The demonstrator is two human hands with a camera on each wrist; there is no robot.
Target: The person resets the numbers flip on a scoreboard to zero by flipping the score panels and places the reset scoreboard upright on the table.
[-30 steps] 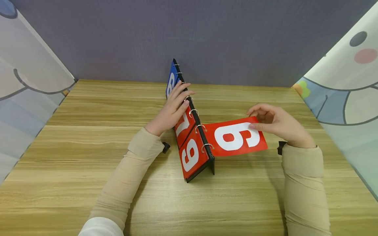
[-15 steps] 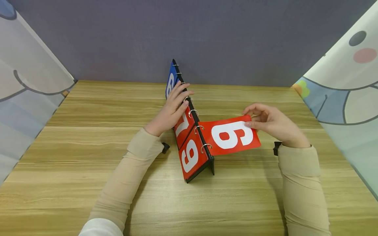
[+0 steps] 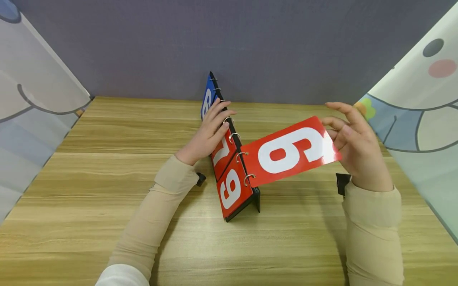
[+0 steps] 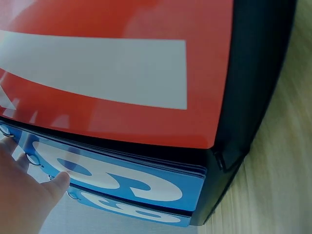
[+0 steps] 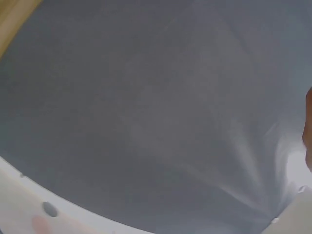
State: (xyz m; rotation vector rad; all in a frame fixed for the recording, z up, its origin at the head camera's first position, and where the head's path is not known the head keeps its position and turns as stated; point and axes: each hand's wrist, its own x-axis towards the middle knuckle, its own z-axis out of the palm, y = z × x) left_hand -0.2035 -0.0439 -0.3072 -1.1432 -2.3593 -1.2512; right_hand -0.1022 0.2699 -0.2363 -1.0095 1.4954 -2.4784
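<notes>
A tabletop flip scoreboard point(image 3: 234, 190) stands on the table as a black tent-shaped frame with red and blue number cards on metal rings. My left hand point(image 3: 209, 129) rests across its top ridge with fairly straight fingers; the left wrist view shows this hand point(image 4: 29, 195) beside the rings of the blue cards point(image 4: 122, 180). One red card point(image 3: 290, 153) with a white 6-like figure is raised out to the right from its rings. At that card's free end is my right hand point(image 3: 358, 147), fingers loosely bent behind the edge, thumb off the card's face.
The scoreboard stands on a wood-grain table point(image 3: 107, 178). A grey panel point(image 3: 279, 51) rises at the table's back edge. Cartoon-printed sheets point(image 3: 422, 99) flank both sides. The right wrist view shows mostly the grey panel point(image 5: 146, 107).
My right hand has moved up and right, its thumb coming off the card's face. The raised red card now tilts higher and lies flatter toward the camera. My left hand has stayed put.
</notes>
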